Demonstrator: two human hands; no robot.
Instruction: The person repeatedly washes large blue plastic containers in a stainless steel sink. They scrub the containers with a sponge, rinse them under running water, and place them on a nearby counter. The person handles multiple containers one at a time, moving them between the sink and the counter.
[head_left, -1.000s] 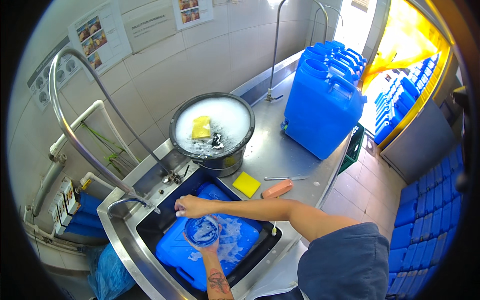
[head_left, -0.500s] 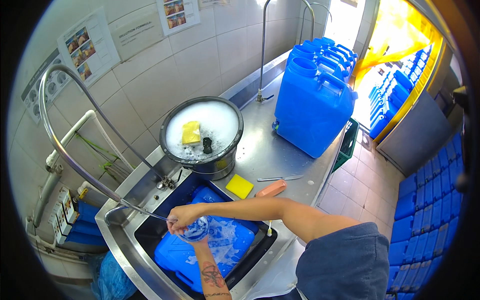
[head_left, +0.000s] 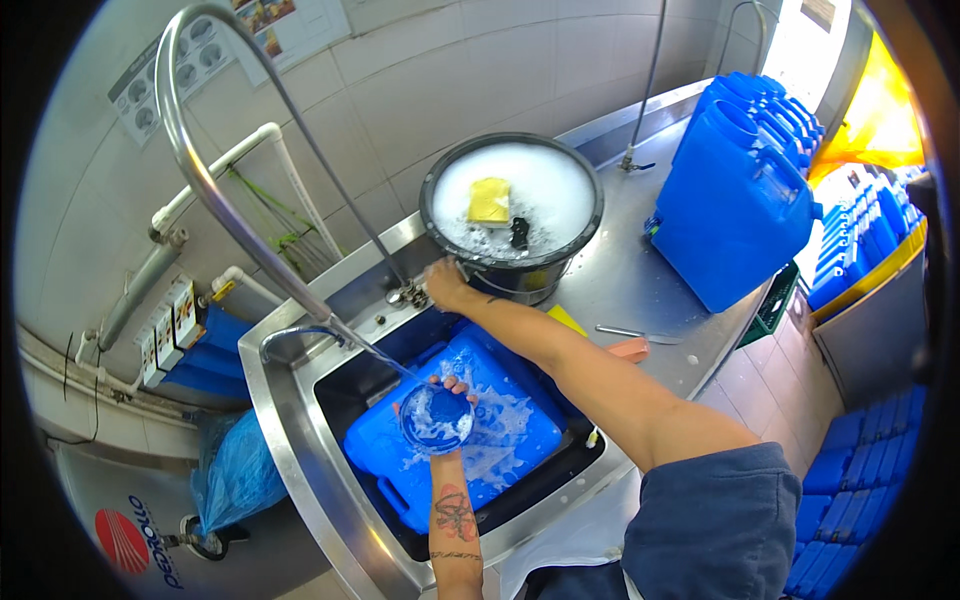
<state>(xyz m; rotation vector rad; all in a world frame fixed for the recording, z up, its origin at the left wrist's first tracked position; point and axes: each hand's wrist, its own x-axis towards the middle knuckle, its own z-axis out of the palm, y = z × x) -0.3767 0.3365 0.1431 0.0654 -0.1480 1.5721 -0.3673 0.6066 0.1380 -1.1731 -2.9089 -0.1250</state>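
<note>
My left hand (head_left: 458, 386) holds a round blue cap (head_left: 437, 422) with white suds in it. A thin stream of water from the curved metal spout (head_left: 345, 332) runs down to the cap. Below it, a blue plastic jerrycan (head_left: 500, 440) lies on its side in the dark sink basin (head_left: 335, 392), streaked with foam. At the back edge of the sink, my right hand (head_left: 446, 284) is closed at the tap valve (head_left: 408, 296); its fingertips are partly hidden.
A black bucket (head_left: 440, 228) of foamy water holds a yellow sponge (head_left: 489, 201) and a small black piece. Upright blue jerrycans (head_left: 735, 215) stand at the counter's right. Near the sink lie a knife (head_left: 635, 333), an orange block (head_left: 628, 350) and a yellow sponge (head_left: 568, 320).
My right hand has left the cap and moved up to the tap valve. The cap stays in my left hand, now under the spout's water. The whole view has shifted.
</note>
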